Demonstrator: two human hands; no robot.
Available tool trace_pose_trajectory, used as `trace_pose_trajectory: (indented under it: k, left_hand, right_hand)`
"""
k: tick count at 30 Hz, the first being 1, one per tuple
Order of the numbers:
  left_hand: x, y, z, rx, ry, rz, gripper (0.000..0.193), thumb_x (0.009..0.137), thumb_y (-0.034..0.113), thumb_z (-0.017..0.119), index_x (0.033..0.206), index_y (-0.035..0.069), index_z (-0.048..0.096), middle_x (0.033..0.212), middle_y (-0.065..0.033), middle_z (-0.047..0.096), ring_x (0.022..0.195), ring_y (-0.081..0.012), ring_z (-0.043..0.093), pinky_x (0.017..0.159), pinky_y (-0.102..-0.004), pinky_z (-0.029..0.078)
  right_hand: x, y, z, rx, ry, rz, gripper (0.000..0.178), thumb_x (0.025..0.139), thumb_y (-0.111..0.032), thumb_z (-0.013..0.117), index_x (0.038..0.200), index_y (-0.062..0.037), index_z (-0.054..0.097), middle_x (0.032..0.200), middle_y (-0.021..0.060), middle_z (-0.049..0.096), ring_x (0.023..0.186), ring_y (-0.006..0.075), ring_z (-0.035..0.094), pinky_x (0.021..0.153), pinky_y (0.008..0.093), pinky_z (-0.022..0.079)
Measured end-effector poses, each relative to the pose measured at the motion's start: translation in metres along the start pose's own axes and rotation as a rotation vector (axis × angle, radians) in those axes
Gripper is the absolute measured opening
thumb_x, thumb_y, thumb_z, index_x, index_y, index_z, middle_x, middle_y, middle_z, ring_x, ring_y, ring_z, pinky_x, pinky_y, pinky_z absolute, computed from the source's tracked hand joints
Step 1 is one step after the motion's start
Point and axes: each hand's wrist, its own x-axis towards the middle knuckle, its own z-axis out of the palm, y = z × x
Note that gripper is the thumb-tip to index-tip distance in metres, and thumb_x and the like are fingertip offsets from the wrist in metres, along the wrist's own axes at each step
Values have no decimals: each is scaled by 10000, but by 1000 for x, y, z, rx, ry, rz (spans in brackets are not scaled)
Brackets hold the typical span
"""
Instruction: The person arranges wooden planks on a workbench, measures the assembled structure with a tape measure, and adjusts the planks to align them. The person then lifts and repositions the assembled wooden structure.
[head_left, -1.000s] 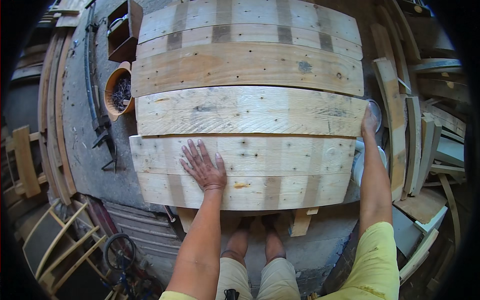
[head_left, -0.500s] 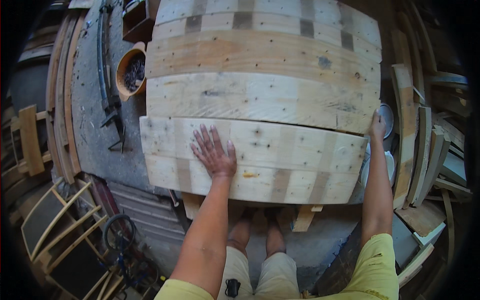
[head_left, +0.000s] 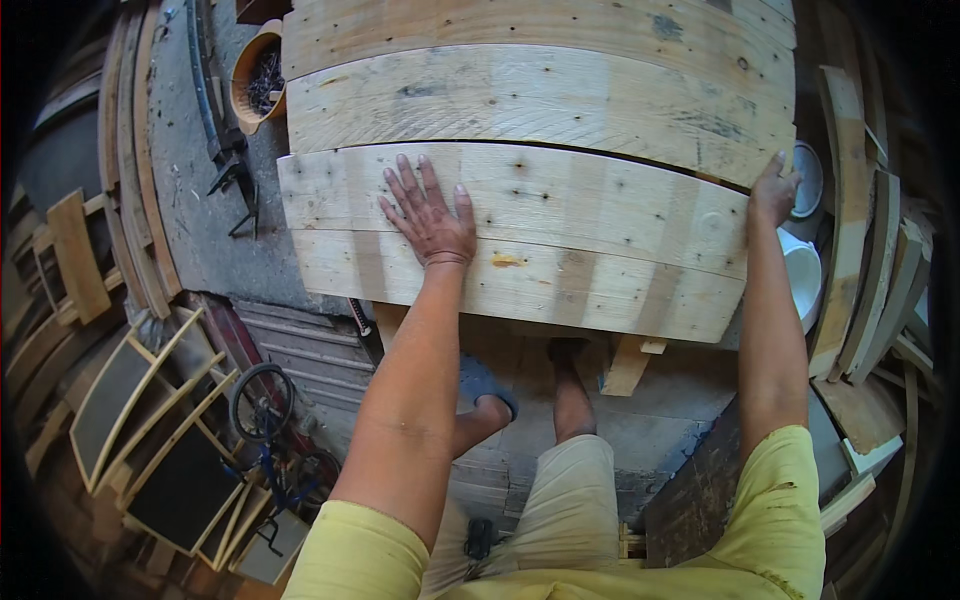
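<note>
Wide pale wooden planks (head_left: 540,105), dotted with nail holes, lie side by side as a top. My left hand (head_left: 432,215) rests flat with spread fingers on the front board (head_left: 600,215), a little left of its middle. At the right end, my right hand (head_left: 773,192) is closed round the edge, where the front board meets the plank behind it; its underside fingers are partly hidden. Between these two boards runs a dark gap, wider toward the right. The front board sticks out slightly at the left.
A yellow tub of nails (head_left: 262,80) and a dark bar clamp (head_left: 215,120) stand at the left. White buckets (head_left: 800,275) are at the right, beside leaning timber (head_left: 845,220). Lower left, a small bicycle (head_left: 265,400) stands by wooden frames (head_left: 150,410). A wooden leg (head_left: 628,365) shows below the boards.
The boards and both hands now sit higher in the view. My left foot has stepped back. Both hands keep about the same places on the boards.
</note>
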Motion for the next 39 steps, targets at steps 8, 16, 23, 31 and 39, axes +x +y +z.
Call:
trace_pose_trajectory:
  k: [8,16,23,31,39]
  left_hand:
    - [-2,1,4,-56,26,11,688,995,466,395,1581,127,271,1678,-119,137,1551,-334,59,1217,-546,-21]
    - [-3,3,-1,30,22,-14,689,997,453,389,1584,113,266,1673,-124,163,1552,-332,77,1215,-538,-10]
    - [-2,6,1,69,0,-15,678,1004,437,356,1594,126,239,1677,-114,148,1556,-302,68,1219,-525,-23]
    - [-2,6,1,77,-21,-32,681,1012,437,336,1605,132,198,1684,-110,114,1559,-299,42,1219,-522,-33]
    - [-2,6,0,77,-14,-16,691,1007,450,339,1599,114,217,1680,-115,132,1556,-315,52,1218,-525,-28]
  right_hand:
    - [2,4,1,10,9,64,716,971,-609,455,1304,19,546,1230,298,633,1119,484,615,969,522,477]
    - [-8,-1,-5,158,7,-22,597,978,-584,490,1222,-53,611,1177,243,668,1062,460,636,909,525,497]
    - [-6,0,-7,109,-34,19,566,979,-568,500,1243,-75,586,1150,239,672,1061,436,638,920,522,486]
    - [-5,-8,-9,69,-47,57,569,986,-547,490,1204,-28,576,1174,242,660,1102,432,622,955,512,461]
    - [-5,-11,-10,-26,-92,129,607,1000,-579,425,1217,-24,540,1188,249,657,1126,423,623,1021,562,389]
